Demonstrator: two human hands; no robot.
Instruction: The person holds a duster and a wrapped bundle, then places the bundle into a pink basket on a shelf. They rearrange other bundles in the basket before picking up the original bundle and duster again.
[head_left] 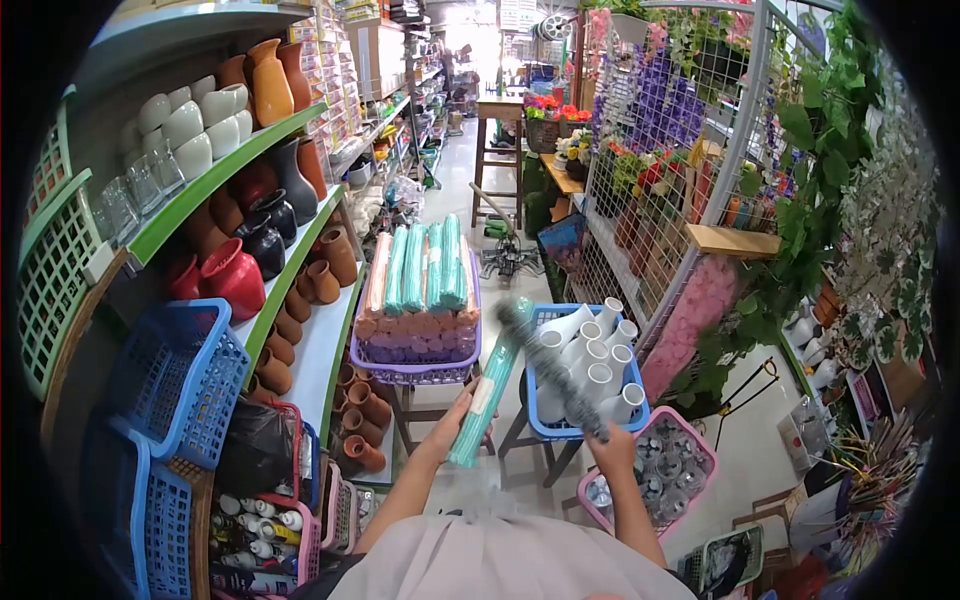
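My left hand (453,428) is closed round the lower part of a long teal wrapped roll (498,362) with a pale label, held upright and slanting to the right. In my right hand (613,452) is the lower end of a grey fluffy duster (548,358), blurred by motion, its top leaning left across the upper part of the roll. Similar teal rolls (447,265) lie on top of orange, brown and purple ones in a purple basket (415,374) just ahead. Behind the duster, a blue basket (640,398) holds several white vases (598,373).
Shelves (235,160) of pots and vases line the left side, with blue crates (205,385) below. A pink basket (705,440) of clear glassware stands low at right. Beyond it are a wire mesh rack (660,110) and hanging leaves (815,130). An aisle runs ahead past a wooden stool (498,150).
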